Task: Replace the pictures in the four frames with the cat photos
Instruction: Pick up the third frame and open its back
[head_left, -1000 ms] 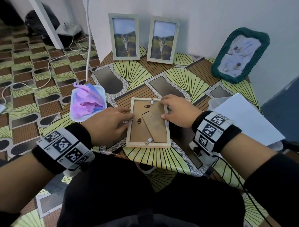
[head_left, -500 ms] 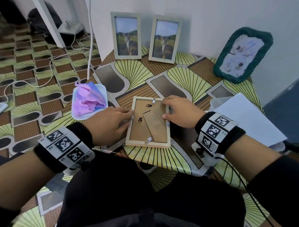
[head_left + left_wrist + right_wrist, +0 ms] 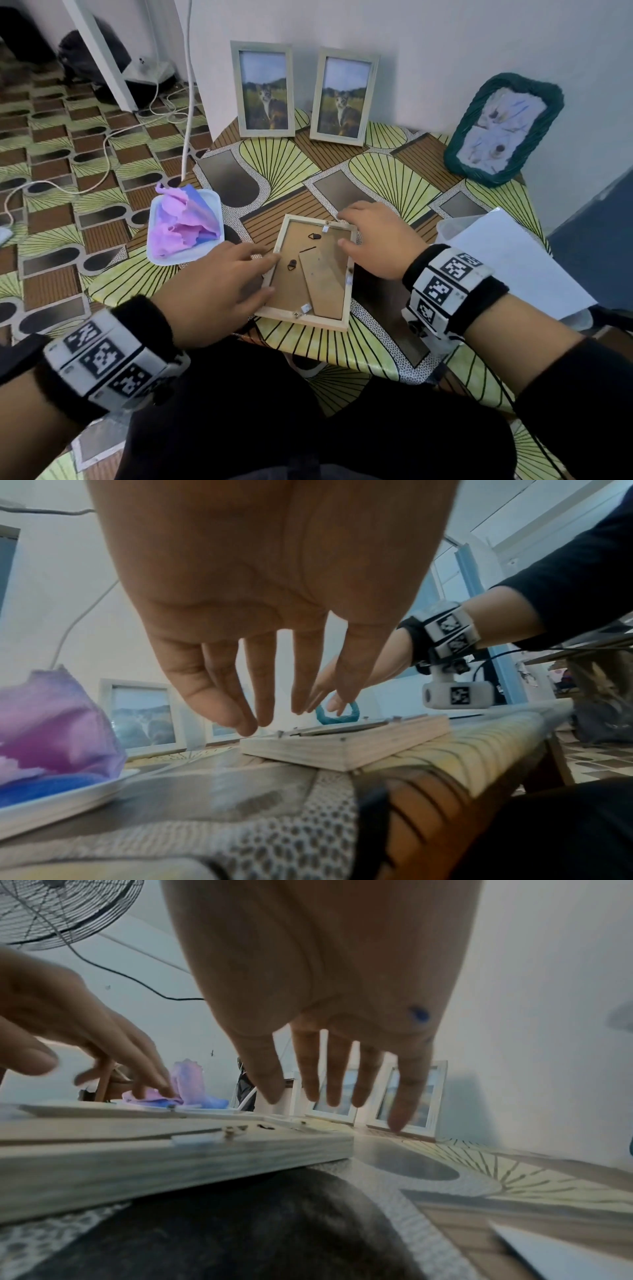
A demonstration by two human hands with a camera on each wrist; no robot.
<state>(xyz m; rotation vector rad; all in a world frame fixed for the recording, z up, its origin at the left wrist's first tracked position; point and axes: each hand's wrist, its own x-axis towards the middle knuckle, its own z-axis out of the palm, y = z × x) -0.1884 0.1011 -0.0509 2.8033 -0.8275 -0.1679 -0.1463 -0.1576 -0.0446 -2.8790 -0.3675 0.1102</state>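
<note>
A light wooden frame lies face down near the table's front edge, its brown backing board and folded stand showing; it also shows as the frame and the frame in the wrist views. My left hand hovers at its left rail with straight fingers just over the edge. My right hand is spread over the frame's top right corner, fingers straight, holding nothing. Two pale frames with cat photos lean on the wall. A green woven frame leans at the right.
A white tray holding crumpled pink and purple paper sits left of the frame. A white sheet lies over a clear container at the right edge. White cables trail on the patterned floor to the left.
Both hands have eased off the frame: the left fingers have straightened at the left rail, and the right hand has opened and spread over the top right corner. The frame stays put.
</note>
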